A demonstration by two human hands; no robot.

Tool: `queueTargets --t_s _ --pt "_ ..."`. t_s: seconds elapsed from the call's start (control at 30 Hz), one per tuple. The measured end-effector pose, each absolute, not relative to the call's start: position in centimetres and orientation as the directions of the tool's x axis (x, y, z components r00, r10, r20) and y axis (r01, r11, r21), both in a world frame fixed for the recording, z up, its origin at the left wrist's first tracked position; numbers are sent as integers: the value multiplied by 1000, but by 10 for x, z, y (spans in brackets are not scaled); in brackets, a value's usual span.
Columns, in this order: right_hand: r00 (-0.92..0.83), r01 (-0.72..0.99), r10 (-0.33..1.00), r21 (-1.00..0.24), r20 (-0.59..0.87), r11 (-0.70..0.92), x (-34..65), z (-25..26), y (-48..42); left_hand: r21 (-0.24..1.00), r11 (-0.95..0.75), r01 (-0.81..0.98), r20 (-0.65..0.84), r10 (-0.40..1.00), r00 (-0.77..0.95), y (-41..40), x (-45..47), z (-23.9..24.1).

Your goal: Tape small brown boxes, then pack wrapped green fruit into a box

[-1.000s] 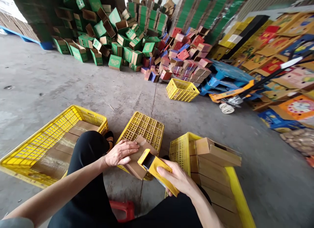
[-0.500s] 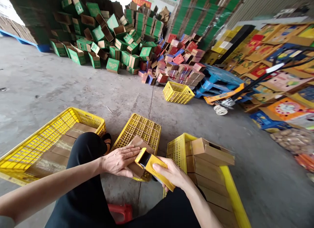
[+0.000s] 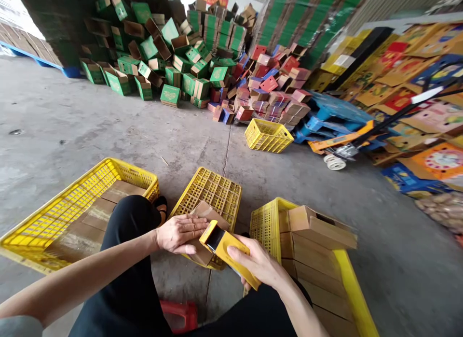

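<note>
1. Take the small brown cardboard box (image 3: 201,252) as the dial's centre, twelve pointing away from the seated person; it lies on a yellow plastic crate with a gridded top (image 3: 217,185).
2. The left hand (image 3: 182,234) reaches in from nine o'clock, fingers flat and nearly together on the box, thumb spread apart, gripping nothing.
3. The right hand (image 3: 258,259), at four o'clock, has its fingers curled closed round a yellow handheld tool with a black inset (image 3: 222,247), thumb along its upper face. The tool's end is just beside the left fingertips, over the box; I can't tell whether they touch.
4. At nine o'clock, a long yellow lattice crate (image 3: 135,177) holds flat, taped brown cartons (image 3: 97,209).
5. At three o'clock, another yellow crate (image 3: 263,226) holds a row of brown boxes (image 3: 318,279), with one open-ended box (image 3: 321,228) lying on top.
6. At seven, there's a red plastic object (image 3: 190,315), partly hidden.
</note>
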State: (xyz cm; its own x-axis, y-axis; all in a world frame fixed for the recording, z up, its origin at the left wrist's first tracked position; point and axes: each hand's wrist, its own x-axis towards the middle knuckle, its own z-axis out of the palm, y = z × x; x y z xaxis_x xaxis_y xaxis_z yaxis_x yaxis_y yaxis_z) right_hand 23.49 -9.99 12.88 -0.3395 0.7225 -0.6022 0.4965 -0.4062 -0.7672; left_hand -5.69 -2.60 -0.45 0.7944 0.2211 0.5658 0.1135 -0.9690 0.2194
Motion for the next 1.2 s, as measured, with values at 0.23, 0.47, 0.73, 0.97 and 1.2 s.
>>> queueTargets --t_s 0.23,0.47,0.73,0.97,1.2 --pt "-331 481 734 -775 -593 -409 236 129 -102 239 -963 121 559 239 794 -27 -55 -8" --pt "-320 494 731 -764 -603 -414 240 125 -107 257 -961 104 551 234 801 -26 -52 -11" --pt "-309 505 742 -764 -595 -402 241 125 -111 268 -957 109 555 245 795 -24 -53 -12" --pt "-199 576 763 -703 -615 -417 258 137 -126 279 -948 152 582 293 759 -21 -59 -17" --pt "-211 568 762 -711 -612 -414 264 132 -129 248 -951 185 495 289 819 -34 -60 1"
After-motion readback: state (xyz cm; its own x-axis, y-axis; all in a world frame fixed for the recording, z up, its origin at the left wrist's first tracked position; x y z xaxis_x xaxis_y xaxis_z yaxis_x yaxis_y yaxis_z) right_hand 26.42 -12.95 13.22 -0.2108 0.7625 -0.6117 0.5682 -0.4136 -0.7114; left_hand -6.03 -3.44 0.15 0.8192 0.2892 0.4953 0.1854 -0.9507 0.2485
